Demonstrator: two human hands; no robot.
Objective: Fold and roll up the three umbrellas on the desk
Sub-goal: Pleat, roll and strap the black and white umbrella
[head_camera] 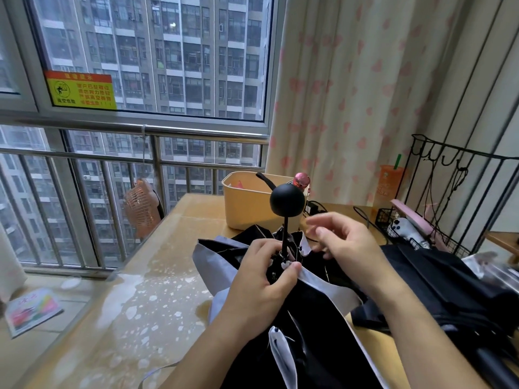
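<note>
One black umbrella (295,346), grey-edged, lying on desk (157,276), knob handle upward. Left hand (264,279): fingers clamped round its shaft and gathered ribs. Right hand (345,242): fingers loosely bent against canopy edge; grip cannot be told.

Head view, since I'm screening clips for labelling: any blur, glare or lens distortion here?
In the head view, soft daylight, no hard shadows; head view shows patchy glare on the desk; the right hand is motion-blurred, the left hand on the umbrella sharp; head view's wide lens bends the railing.
</note>
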